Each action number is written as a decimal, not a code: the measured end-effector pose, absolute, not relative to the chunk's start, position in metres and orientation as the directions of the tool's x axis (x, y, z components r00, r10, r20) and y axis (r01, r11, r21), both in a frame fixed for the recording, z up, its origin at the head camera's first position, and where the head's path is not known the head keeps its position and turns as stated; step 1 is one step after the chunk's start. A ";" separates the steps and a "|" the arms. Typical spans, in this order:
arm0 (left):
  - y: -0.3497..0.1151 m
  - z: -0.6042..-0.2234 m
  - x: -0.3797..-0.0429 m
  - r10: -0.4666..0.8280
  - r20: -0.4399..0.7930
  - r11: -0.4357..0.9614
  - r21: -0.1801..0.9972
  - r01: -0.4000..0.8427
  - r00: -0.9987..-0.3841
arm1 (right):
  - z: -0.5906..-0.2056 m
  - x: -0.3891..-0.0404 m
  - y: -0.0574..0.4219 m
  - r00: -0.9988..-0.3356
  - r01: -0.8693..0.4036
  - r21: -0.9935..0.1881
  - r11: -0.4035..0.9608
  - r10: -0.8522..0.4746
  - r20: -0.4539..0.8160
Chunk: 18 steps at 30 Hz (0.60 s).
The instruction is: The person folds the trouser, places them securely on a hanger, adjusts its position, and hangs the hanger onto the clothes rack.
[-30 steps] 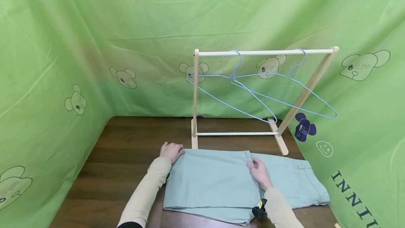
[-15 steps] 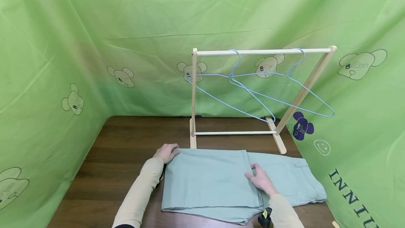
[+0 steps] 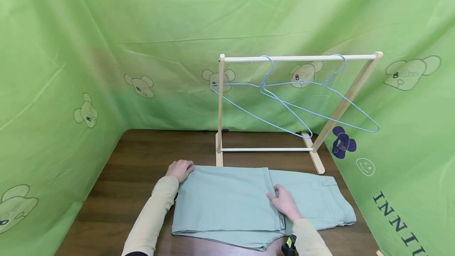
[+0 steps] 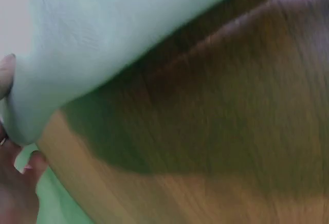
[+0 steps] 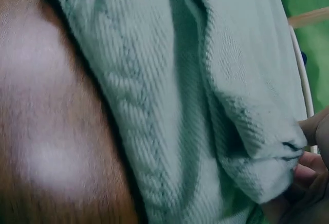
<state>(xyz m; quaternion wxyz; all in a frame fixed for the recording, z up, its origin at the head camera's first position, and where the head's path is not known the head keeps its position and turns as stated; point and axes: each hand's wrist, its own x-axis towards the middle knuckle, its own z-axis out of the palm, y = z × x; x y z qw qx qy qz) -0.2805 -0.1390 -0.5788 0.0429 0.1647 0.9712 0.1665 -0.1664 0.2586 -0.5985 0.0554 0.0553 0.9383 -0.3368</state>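
Note:
Pale blue-green trousers lie folded across the table, the leg part doubled over towards the waistband at the right. My left hand grips the far left corner of the fold; in the left wrist view its fingers are under the lifted cloth, with the thumb over it. At the hem of the doubled legs, my right hand pinches the cloth layers. The right wrist view shows the hem bunched between thumb and fingers.
A wooden rack stands behind the trousers, its left foot close to their far edge. Two blue wire hangers hang from its top bar. Green printed cloth encloses the brown wooden table at the back and sides.
Both hands have shifted left, and the folded trousers have slid left with them. The rack and hangers stay in place.

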 end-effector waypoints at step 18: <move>-0.145 -0.578 -0.280 0.398 -0.061 0.824 0.463 0.327 -0.915 | -0.592 -0.159 0.272 -0.972 0.134 -0.575 0.807 -0.007 -0.236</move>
